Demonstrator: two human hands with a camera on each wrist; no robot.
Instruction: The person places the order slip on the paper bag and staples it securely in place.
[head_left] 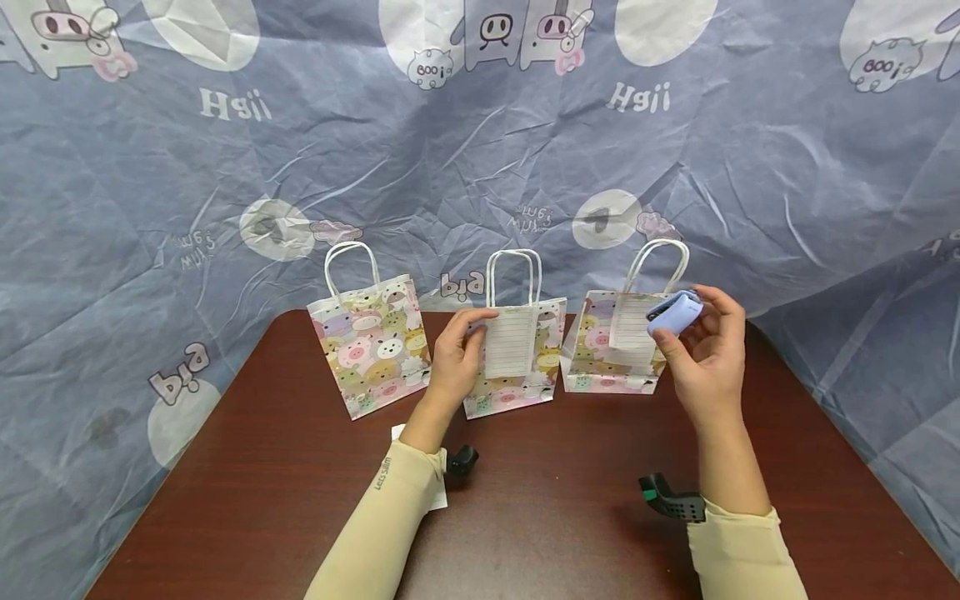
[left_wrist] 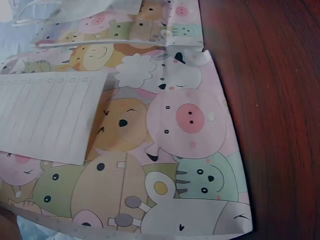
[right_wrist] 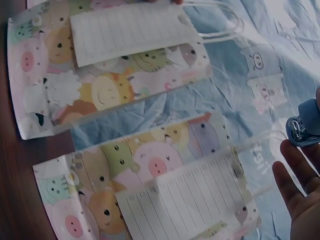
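Against the middle bag (head_left: 549, 358), ideally flush, the card (head_left: 508, 343) is held by the left hand (head_left: 456, 357); the stapler (head_left: 678, 315), by the right hand (head_left: 711, 360).

Head camera looking forward and down, taking in worktop (head_left: 555, 508) and backdrop (head_left: 450, 158). Left wrist camera crowding middle bag (left_wrist: 125, 130), seeing it sideways; right wrist camera looking from farther back, framing same bag plus right bag (right_wrist: 142, 167); both wrist views sharing that pair.
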